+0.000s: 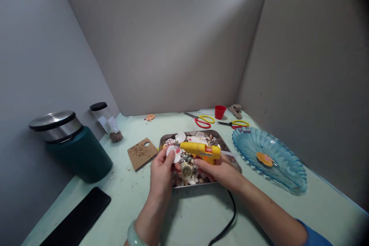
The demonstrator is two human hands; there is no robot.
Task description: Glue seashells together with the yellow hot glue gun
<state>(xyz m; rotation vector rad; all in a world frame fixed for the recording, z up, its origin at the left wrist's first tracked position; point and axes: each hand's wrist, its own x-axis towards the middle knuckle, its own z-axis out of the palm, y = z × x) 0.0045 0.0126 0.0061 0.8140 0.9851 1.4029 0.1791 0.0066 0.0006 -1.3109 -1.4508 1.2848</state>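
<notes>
The left hand pinches a thin, round white shell-like disc with red marks between thumb and fingers, while the right hand has its fingers wrapped around the handle of a yellow plastic glue gun. The gun's nozzle points left at the disc; whether they touch I cannot tell. Both are held above a rectangular silver metal tray heaped with mixed seashells. A black cord runs over the table's near side. Left of the tray lies a brown flat board with a hole, and farther left leans a teal metal flask. To the right sits a scalloped blue glass dish holding an orange shell-shaped piece. Behind the tray are two pairs of red-and-yellow-handled scissors and a small red cup.
</notes>
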